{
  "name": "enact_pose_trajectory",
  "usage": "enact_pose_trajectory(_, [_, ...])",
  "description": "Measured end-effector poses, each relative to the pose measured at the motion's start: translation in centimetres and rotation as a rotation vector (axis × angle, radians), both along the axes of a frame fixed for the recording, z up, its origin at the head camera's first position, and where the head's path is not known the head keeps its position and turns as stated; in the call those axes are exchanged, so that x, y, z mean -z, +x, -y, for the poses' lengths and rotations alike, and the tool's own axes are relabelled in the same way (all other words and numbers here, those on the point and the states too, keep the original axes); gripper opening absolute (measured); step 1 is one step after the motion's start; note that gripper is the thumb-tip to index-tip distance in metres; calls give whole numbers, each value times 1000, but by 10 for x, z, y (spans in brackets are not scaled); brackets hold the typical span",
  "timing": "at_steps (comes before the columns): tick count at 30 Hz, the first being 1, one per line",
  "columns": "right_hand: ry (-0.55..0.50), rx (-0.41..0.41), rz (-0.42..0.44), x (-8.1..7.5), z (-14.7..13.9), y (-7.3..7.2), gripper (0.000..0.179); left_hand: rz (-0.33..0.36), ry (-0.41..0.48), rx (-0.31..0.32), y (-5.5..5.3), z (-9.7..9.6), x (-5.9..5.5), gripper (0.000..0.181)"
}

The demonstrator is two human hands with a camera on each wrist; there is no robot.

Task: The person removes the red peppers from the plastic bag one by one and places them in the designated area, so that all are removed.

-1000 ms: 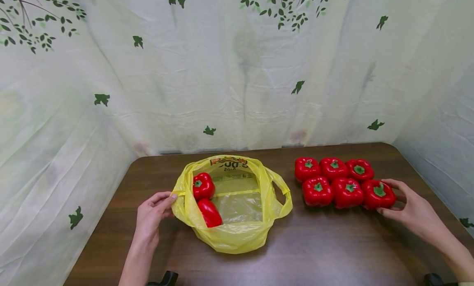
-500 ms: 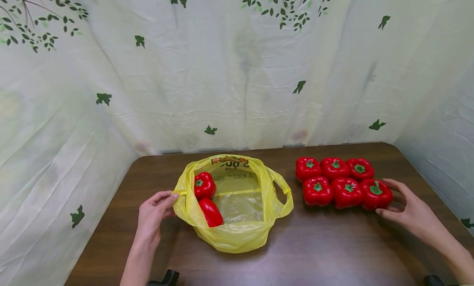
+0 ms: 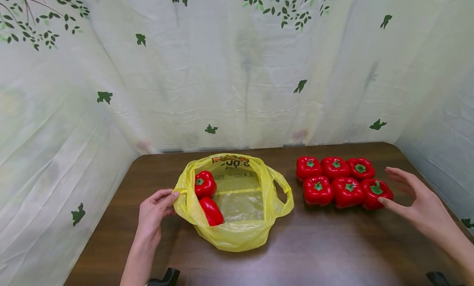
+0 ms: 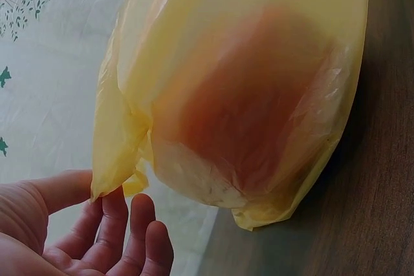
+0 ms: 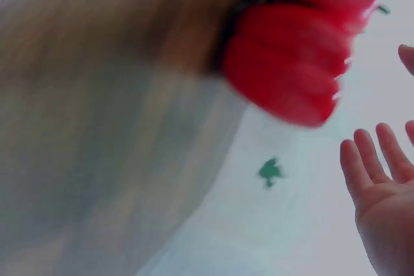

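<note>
A yellow plastic bag (image 3: 237, 236) stands with its mouth open at the middle of the table. Two red bell peppers lie inside by its left wall, one with its stem showing (image 3: 205, 184) and one on its side (image 3: 211, 211). My left hand (image 3: 154, 210) pinches the bag's left edge between thumb and fingers; the left wrist view shows a pepper (image 4: 252, 101) through the film. On the right, two rows of red bell peppers stand stem up. My right hand (image 3: 422, 203) is spread just right of the nearest row's end pepper (image 3: 375, 194), holding nothing.
The brown wooden table (image 3: 314, 245) has a pale curtain (image 3: 237, 92) with leaf prints behind it and at both sides. A black strap piece (image 3: 166, 276) shows by the left wrist.
My right hand has drawn back to the right, its fingers spreading away from the end pepper, which shifted slightly left against its neighbour. The left hand keeps its hold on the bag.
</note>
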State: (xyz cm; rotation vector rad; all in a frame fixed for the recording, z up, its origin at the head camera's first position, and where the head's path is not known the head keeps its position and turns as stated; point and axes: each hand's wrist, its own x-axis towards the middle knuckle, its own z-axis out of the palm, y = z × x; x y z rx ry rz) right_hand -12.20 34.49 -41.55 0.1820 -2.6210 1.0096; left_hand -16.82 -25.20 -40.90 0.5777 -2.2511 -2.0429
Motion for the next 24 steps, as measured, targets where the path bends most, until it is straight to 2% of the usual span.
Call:
enact_pose_trajectory(7, [20, -93, -121, -19, 36, -5, 85, -35, 27, -8, 1, 2, -1, 25])
enact_pose_trajectory(16, [59, -229, -149, -32, 74, -11, 82, -45, 36, -16, 2, 3, -3, 27])
enact_pose_trajectory(24, [100, -394, -143, -37, 107, -26, 80, -31, 44, -19, 2, 4, -3, 23])
